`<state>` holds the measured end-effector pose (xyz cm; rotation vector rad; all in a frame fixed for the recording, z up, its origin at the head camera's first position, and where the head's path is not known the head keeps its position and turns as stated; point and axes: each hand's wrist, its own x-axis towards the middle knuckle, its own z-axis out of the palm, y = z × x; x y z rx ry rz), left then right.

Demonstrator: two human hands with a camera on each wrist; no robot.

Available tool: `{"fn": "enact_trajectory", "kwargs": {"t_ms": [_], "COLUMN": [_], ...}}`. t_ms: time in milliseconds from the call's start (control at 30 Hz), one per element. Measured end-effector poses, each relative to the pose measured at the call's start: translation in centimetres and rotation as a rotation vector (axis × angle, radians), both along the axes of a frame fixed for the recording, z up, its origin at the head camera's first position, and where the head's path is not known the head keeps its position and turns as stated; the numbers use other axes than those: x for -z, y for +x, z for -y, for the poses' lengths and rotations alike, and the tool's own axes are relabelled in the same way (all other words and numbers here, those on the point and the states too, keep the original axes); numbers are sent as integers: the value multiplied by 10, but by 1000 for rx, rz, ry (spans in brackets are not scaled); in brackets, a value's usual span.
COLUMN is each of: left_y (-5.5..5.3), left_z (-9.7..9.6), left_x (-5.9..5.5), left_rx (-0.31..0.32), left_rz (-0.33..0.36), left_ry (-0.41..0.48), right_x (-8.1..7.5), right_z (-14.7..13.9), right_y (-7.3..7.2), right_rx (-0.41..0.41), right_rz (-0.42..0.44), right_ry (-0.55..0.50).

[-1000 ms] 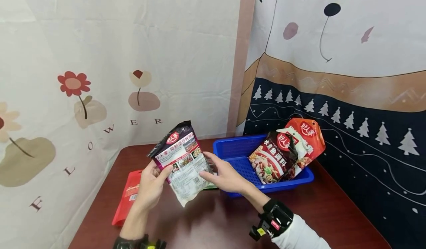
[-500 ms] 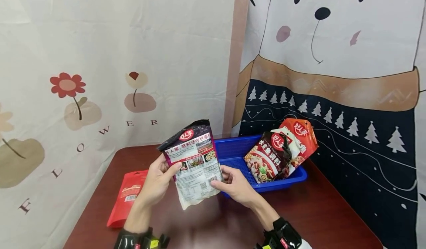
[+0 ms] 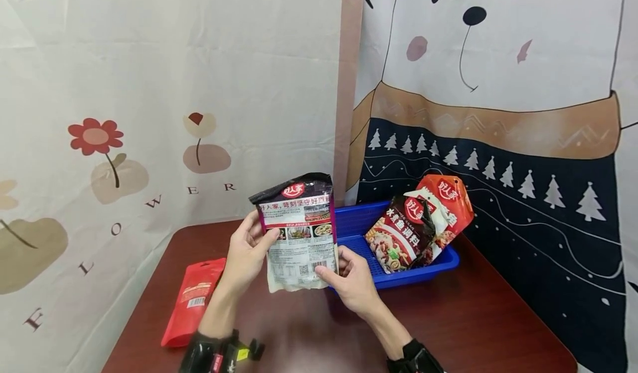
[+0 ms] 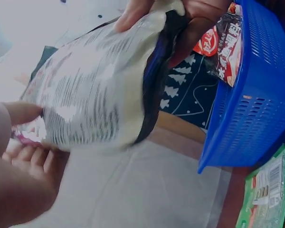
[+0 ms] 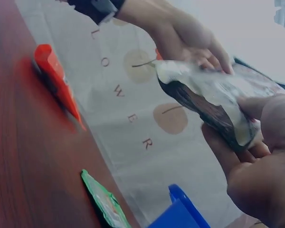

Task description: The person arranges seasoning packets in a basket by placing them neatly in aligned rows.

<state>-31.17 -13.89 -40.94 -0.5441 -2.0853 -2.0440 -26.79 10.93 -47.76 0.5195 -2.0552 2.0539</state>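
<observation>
Both hands hold up a seasoning packet (image 3: 298,251), black at the top and white with printed text and small food pictures below. At its left edge the left hand (image 3: 247,256) grips it, thumb across the printed face. Lower on the right edge the right hand (image 3: 355,281) pinches it between thumb and fingers. In the right wrist view the packet's dark bottom fold (image 5: 199,104) shows between the two hands. The packet is held above the table, its printed back toward the head camera.
A blue basket (image 3: 441,262) at the right holds a black packet (image 3: 401,234) and a red packet (image 3: 456,204). A red packet (image 3: 191,301) lies on the table at the left. Beside the basket is a green packet (image 4: 266,194). Printed cloth (image 3: 249,85) hangs behind the table.
The packet has turned from a tilt to nearly upright and moved right in the head view. The right hand has shifted down its right edge; both hands keep hold.
</observation>
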Motion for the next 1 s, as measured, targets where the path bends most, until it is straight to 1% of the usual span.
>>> {"fn": "enact_trajectory", "kwargs": {"t_ms": [100, 167, 200, 267, 300, 367, 433, 500, 533, 600, 700, 767, 867, 933, 1000], "left_y": [2, 7, 10, 19, 23, 32, 40, 46, 48, 51, 52, 51, 49, 49, 49], "left_z": [-11, -18, -22, -31, -37, -47, -58, -66, -69, -74, -78, -80, -83, -86, -88], "left_x": [0, 1, 3, 5, 6, 7, 6, 5, 4, 2, 1, 1, 0, -1, -2], "left_rx": [-149, -266, -311, -368, -373, -328, -272, -227, -216, -215, -193, -188, -177, -190, -216], "left_rz": [-60, -124, -161, -236, -265, -294, -271, -215, -184, -132, -89, -83, -80, -88, -94], "left_ry": [-4, -14, -11, -11, -2, 16, 11, 7, 5, 0, 16, 14, 45, 74, 105], "right_x": [-1, 0, 1, 4, 6, 10, 14, 16, 16, 17, 17, 17, 18, 18, 17], "right_z": [6, 10, 11, 14, 16, 18, 21, 23, 24, 26, 28, 29, 31, 32, 34], "right_y": [4, 5, 5, 4, 4, 2, 0, -1, -2, -4, -7, -9, -11, -13, -16], "right_rx": [123, 207, 245, 337, 389, 497, 603, 678, 701, 725, 746, 770, 812, 831, 843], "right_rz": [-58, -110, -140, -215, -261, -362, -463, -564, -606, -686, -790, -845, -947, -1023, -1096], "right_ry": [-11, -16, -19, 2, 29, 105, 196, 269, 296, 338, 384, 422, 488, 528, 553]}}
